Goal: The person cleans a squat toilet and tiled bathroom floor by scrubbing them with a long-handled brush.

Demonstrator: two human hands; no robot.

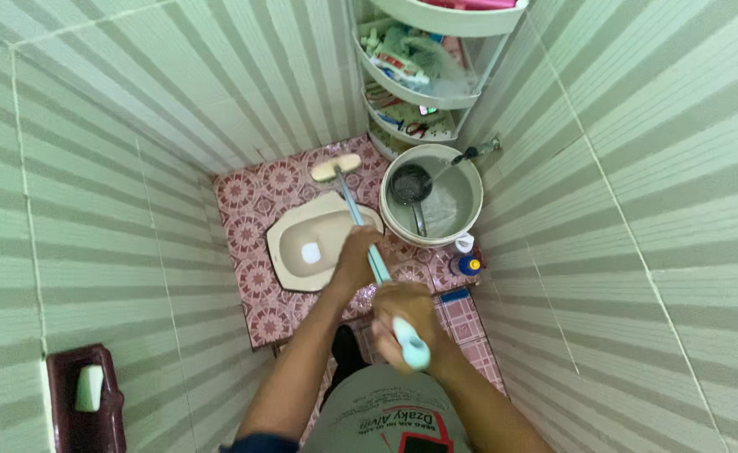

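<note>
Over squat toilet, left hand & right hand both clamp brush handle; best w/ firm grip, head flat on floor tiles.

— Where does the view look from?
— From the person's head, facing straight down a narrow tiled stall.
— How near?
— Arms rise from the bottom edge; the floor sits far below at centre, walls filling both sides.
</note>
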